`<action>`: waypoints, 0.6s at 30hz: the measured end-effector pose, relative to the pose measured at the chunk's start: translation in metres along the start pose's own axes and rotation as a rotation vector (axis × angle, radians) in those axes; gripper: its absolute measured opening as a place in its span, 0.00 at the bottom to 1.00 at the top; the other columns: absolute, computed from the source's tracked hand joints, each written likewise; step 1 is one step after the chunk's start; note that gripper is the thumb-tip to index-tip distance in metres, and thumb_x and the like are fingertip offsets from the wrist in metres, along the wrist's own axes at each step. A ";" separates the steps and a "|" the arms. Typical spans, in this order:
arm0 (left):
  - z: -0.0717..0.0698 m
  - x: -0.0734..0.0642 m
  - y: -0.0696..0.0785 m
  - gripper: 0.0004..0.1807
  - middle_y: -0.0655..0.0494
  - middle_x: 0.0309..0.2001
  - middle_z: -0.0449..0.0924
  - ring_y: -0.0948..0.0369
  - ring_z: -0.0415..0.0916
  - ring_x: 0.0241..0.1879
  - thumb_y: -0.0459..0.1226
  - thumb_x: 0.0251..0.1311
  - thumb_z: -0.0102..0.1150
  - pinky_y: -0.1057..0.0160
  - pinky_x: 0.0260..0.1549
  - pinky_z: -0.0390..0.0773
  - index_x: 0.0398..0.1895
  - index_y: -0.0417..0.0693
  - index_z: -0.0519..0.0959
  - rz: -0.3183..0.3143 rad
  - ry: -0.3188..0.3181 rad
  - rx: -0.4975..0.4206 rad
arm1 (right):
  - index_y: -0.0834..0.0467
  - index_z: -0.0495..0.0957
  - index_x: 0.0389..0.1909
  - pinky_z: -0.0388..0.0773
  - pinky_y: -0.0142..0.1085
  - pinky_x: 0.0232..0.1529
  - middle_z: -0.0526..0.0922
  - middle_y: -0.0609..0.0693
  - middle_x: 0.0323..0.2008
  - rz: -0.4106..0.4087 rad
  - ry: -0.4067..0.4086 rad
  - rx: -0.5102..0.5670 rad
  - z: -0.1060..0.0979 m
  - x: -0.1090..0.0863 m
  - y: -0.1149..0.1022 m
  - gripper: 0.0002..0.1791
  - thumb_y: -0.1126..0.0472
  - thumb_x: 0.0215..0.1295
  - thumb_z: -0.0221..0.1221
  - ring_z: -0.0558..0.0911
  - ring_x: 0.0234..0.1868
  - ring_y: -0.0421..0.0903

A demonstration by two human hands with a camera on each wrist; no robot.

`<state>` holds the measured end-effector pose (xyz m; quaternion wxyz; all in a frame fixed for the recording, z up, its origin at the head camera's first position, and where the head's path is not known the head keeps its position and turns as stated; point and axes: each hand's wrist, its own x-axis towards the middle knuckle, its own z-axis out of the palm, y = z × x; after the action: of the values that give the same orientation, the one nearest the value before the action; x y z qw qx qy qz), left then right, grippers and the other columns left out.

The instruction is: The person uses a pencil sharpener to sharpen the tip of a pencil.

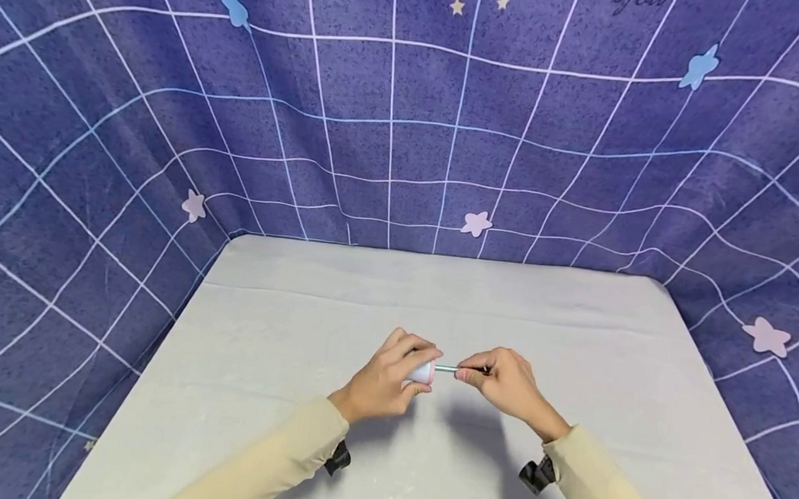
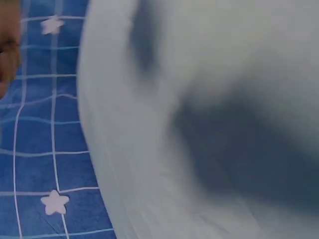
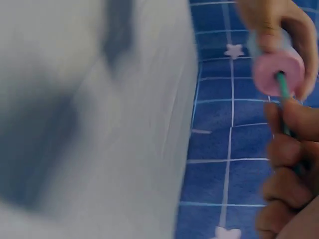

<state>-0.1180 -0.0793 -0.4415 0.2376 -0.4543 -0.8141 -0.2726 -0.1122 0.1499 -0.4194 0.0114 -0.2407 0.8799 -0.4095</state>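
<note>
My left hand (image 1: pixel 382 376) grips a small pencil sharpener (image 1: pixel 422 372), a white cylinder with a pink end, held above the table. A thin green pencil (image 1: pixel 445 369) runs into the hole in the pink end face (image 3: pixel 266 75), seen clearly in the right wrist view. On the pencil's other end, the thumb and fingers of my right hand (image 1: pixel 511 385) pinch it, a short stretch of shaft showing between the two hands. The left wrist view catches only part of a hand (image 2: pixel 7 50) at its left edge; the sharpener is out of that view.
A white-covered table (image 1: pixel 340 307) lies beneath both hands, with their shadows on it. Behind and at the sides hangs a blue-purple curtain (image 1: pixel 420 150) with grid lines and stars. Each wrist carries a black camera (image 1: pixel 538 474).
</note>
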 end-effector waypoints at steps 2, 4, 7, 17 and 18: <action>0.005 -0.007 0.000 0.25 0.49 0.47 0.77 0.58 0.70 0.41 0.39 0.48 0.70 0.65 0.42 0.74 0.51 0.42 0.77 0.151 0.058 0.140 | 0.65 0.86 0.33 0.62 0.25 0.19 0.82 0.44 0.19 0.149 -0.178 0.211 -0.004 0.003 0.000 0.10 0.62 0.60 0.62 0.64 0.17 0.29; 0.010 -0.011 0.001 0.18 0.48 0.45 0.79 0.58 0.73 0.39 0.41 0.56 0.63 0.66 0.40 0.75 0.49 0.43 0.78 0.286 0.118 0.273 | 0.72 0.83 0.33 0.60 0.25 0.17 0.76 0.43 0.13 0.278 -0.340 0.387 -0.007 0.005 0.002 0.13 0.63 0.61 0.60 0.62 0.15 0.31; 0.017 -0.013 0.000 0.14 0.48 0.43 0.81 0.58 0.76 0.35 0.42 0.68 0.51 0.67 0.37 0.77 0.46 0.43 0.80 0.417 0.213 0.403 | 0.75 0.81 0.32 0.50 0.26 0.13 0.62 0.40 0.09 0.403 -0.473 0.498 -0.011 0.007 0.004 0.15 0.63 0.60 0.59 0.53 0.12 0.34; 0.010 -0.019 -0.002 0.22 0.47 0.47 0.78 0.56 0.74 0.42 0.41 0.56 0.63 0.61 0.46 0.74 0.52 0.41 0.76 0.219 0.085 0.242 | 0.59 0.84 0.33 0.62 0.28 0.21 0.73 0.41 0.17 0.105 -0.276 0.168 -0.002 0.003 0.005 0.07 0.60 0.62 0.60 0.65 0.17 0.34; 0.009 -0.018 -0.002 0.24 0.47 0.47 0.78 0.56 0.73 0.43 0.41 0.53 0.66 0.61 0.47 0.74 0.53 0.40 0.76 0.184 0.072 0.217 | 0.56 0.83 0.34 0.64 0.28 0.22 0.74 0.41 0.19 0.058 -0.217 0.099 0.000 0.001 0.005 0.05 0.60 0.61 0.62 0.66 0.18 0.33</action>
<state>-0.1125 -0.0857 -0.4599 0.3383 -0.4885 -0.7848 -0.1761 -0.1153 0.1519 -0.4223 0.1302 -0.2572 0.8587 -0.4236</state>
